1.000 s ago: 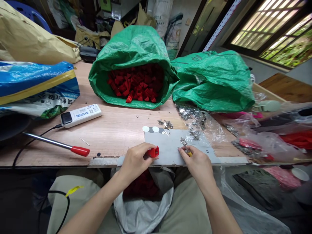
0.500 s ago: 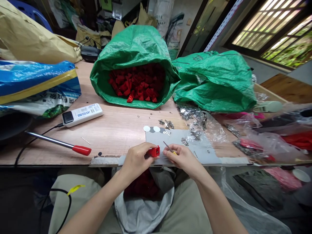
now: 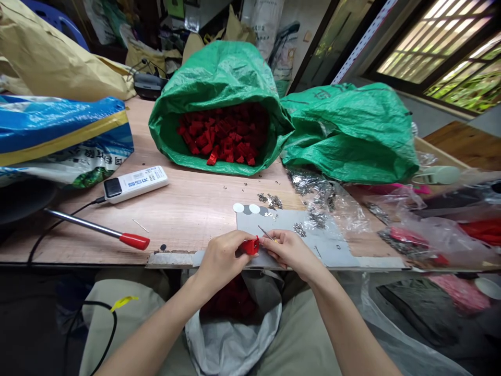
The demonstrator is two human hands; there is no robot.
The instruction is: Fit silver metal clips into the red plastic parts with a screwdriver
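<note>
My left hand is closed around a small red plastic part, held over the table's front edge. Its open end faces right. Just to the right, my right hand pinches a thin pointed metal tool with a bit of yellow at the fingers. The tool's tip points up and left, and the right fingertips are close beside the red part; whether they touch it I cannot tell. Beneath both hands lies a grey mat bearing small metal pieces. In my lap a whitish sack holds more red parts.
A green sack full of red parts lies open at the back, beside another green sack. Clear plastic bags with metal bits are on the right. At left are a white device and a red-handled lever.
My right hand has come left, nearer the red part, and the tool is now right beside it. My left hand still holds the part. The whole view has shifted slightly.
</note>
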